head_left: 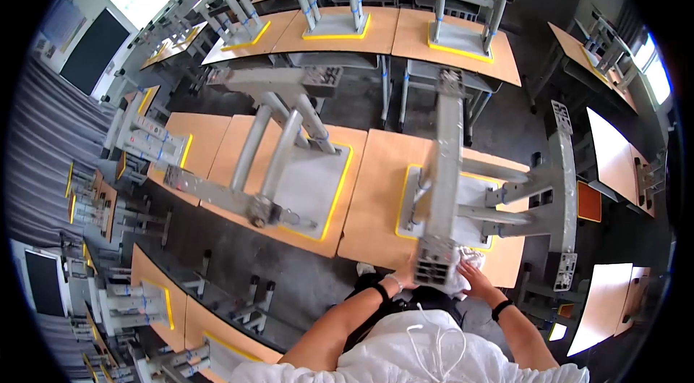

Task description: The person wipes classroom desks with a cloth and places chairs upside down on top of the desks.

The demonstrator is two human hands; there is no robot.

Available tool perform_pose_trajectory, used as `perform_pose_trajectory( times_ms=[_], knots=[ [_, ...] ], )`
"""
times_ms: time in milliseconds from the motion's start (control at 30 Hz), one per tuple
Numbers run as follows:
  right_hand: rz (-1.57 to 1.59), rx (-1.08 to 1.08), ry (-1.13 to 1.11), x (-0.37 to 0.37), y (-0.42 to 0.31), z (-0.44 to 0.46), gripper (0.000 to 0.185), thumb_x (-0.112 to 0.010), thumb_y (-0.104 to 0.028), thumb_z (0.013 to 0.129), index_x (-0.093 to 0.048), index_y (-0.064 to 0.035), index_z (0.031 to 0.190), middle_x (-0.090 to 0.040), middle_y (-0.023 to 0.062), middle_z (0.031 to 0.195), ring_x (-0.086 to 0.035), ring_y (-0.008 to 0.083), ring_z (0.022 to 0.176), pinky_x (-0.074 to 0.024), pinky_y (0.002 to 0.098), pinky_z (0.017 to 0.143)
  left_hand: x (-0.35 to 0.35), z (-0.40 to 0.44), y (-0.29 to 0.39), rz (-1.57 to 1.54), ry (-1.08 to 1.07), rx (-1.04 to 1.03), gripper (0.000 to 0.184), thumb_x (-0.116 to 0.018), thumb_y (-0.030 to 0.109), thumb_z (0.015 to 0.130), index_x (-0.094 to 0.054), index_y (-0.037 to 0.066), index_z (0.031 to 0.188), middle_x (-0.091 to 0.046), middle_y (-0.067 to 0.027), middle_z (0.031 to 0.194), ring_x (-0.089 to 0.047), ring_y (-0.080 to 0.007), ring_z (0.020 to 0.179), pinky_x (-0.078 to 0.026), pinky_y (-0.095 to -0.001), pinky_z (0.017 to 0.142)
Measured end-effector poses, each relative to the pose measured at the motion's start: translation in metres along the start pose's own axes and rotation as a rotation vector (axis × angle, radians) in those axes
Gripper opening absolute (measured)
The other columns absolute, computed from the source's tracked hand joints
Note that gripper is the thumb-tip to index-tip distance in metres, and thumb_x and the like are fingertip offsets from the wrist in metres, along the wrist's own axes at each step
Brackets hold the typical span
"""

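Observation:
An upturned stool (442, 173) with grey metal legs rests on the wooden desk (376, 180) in front of me, its yellow-edged seat down. My right hand (473, 279) presses a crumpled white cloth (458, 274) against the near end of the stool's left foot bar. At the other side of that bar end, my left hand (405, 277) touches or nearly touches it; its fingers are hidden behind the metal. A second upturned stool (278, 144) lies to the left on the adjoining desk.
Rows of desks with upturned stools fill the room, including a desk row (347, 32) ahead. Grey curtains (50, 151) hang on the left. Stool feet jut up toward me, one foot bar (562, 195) standing right of my right hand. Dark floor (289, 260) shows between rows.

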State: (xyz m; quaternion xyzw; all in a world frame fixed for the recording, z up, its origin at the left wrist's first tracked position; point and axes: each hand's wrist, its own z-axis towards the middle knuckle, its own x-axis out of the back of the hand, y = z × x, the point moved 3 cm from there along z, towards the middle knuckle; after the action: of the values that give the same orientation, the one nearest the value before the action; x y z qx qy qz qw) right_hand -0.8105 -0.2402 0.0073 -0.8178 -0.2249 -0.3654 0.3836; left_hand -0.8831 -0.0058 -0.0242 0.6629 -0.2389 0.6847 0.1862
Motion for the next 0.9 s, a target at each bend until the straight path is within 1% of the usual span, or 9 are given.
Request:
perform_pose_trajectory(
  times_ms=[33, 67, 100, 167, 233, 333, 467, 633, 900],
  knots=[
    [0.018, -0.007, 0.02, -0.009, -0.007, 0.005, 0.083, -0.072, -0.031, 0.062, -0.033, -0.0101, 0.132, -0.027, 0.0143, 0.139, -0.023, 0.0318, 0.129, -0.0258, 0.0473, 0.102, 0.014, -0.014, -0.016, 0.039, -0.059, -0.002, 0.058, -0.053, 0.024, 0.075, -0.037, 0.009, 0.129, -0.036, -0.0134, 0.134, -0.029, -0.03, 0.127, -0.028, -0.0496, 0.1],
    [0.037, -0.009, 0.035, -0.015, -0.012, 0.012, 0.08, -0.071, -0.033, 0.063, -0.036, -0.0091, 0.13, -0.029, 0.0149, 0.138, -0.024, 0.0323, 0.128, -0.0257, 0.0464, 0.103, 0.048, -0.027, -0.03, -0.503, -0.362, 0.054, 0.061, -0.051, 0.023, 0.076, -0.032, 0.011, 0.133, -0.034, -0.0138, 0.135, -0.026, -0.0317, 0.128, -0.026, -0.0521, 0.1],
    [0.323, -0.108, -0.005, -0.011, -0.026, 0.017, 0.075, -0.071, -0.033, 0.063, -0.041, -0.0097, 0.127, -0.033, 0.0149, 0.136, -0.025, 0.0329, 0.127, -0.0235, 0.044, 0.104, 0.032, -0.042, -0.035, -0.529, -0.262, 0.038, 0.061, -0.054, 0.019, 0.074, -0.033, 0.015, 0.132, -0.033, -0.0111, 0.136, -0.026, -0.0297, 0.128, -0.024, -0.056, 0.099],
    [0.453, 0.14, 0.108, -0.041, -0.043, 0.048, 0.079, -0.072, -0.028, 0.063, -0.035, -0.0143, 0.132, -0.027, 0.0122, 0.139, -0.025, 0.0328, 0.128, -0.0233, 0.0429, 0.104, 0.014, -0.076, -0.044, -0.532, -0.132, 0.025, 0.064, -0.057, 0.014, 0.071, -0.034, 0.019, 0.131, -0.032, -0.0112, 0.136, -0.027, -0.0289, 0.128, -0.024, -0.0588, 0.097],
    [0.029, 0.213, 0.157, -0.016, -0.098, 0.081, 0.083, -0.07, -0.027, 0.065, -0.028, -0.0135, 0.135, -0.022, 0.0133, 0.141, -0.023, 0.0334, 0.128, -0.0247, 0.0464, 0.102, 0.013, -0.1, -0.063, -0.474, -0.052, 0.03, 0.067, -0.056, 0.014, 0.07, -0.032, 0.018, 0.133, -0.033, -0.0165, 0.134, -0.029, -0.0314, 0.126, -0.027, -0.0566, 0.096],
    [0.004, 0.211, -0.02, -0.014, -0.148, 0.143, 0.085, -0.071, -0.029, 0.063, -0.028, -0.0123, 0.135, -0.021, 0.0145, 0.141, -0.022, 0.034, 0.129, -0.0266, 0.0492, 0.101, 0.023, -0.128, -0.093, -0.513, -0.087, 0.254, 0.067, -0.059, 0.013, 0.07, -0.034, 0.018, 0.131, -0.028, -0.0141, 0.137, -0.025, -0.0298, 0.128, -0.021, -0.0588, 0.099],
    [-0.063, 0.256, -0.106, -0.003, -0.206, 0.21, 0.088, -0.072, -0.026, 0.062, -0.025, -0.0119, 0.135, -0.017, 0.0156, 0.142, -0.022, 0.036, 0.128, -0.0251, 0.048, 0.102, 0.023, -0.165, -0.12, -0.461, 0.105, 0.597, 0.056, -0.055, 0.008, 0.069, -0.045, 0.014, 0.124, -0.026, -0.0183, 0.137, -0.028, -0.0333, 0.126, -0.028, -0.0465, 0.099],
    [-0.092, 0.387, -0.022, -0.005, -0.216, 0.248, 0.085, -0.073, -0.022, 0.06, -0.03, -0.0091, 0.132, -0.02, 0.0156, 0.141, -0.024, 0.0366, 0.127, -0.0241, 0.0431, 0.103, 0.05, -0.205, -0.132, -0.51, 0.181, 0.849, 0.048, -0.051, 0.005, 0.07, -0.051, 0.013, 0.117, -0.024, -0.0194, 0.138, -0.034, -0.0356, 0.121, -0.032, -0.0414, 0.097],
    [-0.163, 0.417, 0.086, -0.004, -0.216, 0.237, 0.087, -0.074, -0.032, 0.06, -0.03, -0.0111, 0.133, -0.022, 0.0112, 0.141, -0.023, 0.0296, 0.129, -0.0244, 0.0426, 0.104, 0.044, -0.209, -0.14, -0.409, 0.19, 0.622, 0.055, -0.051, 0.002, 0.068, -0.047, 0.014, 0.122, -0.031, -0.0171, 0.135, -0.039, -0.034, 0.116, -0.034, -0.0401, 0.096]
  ],
)
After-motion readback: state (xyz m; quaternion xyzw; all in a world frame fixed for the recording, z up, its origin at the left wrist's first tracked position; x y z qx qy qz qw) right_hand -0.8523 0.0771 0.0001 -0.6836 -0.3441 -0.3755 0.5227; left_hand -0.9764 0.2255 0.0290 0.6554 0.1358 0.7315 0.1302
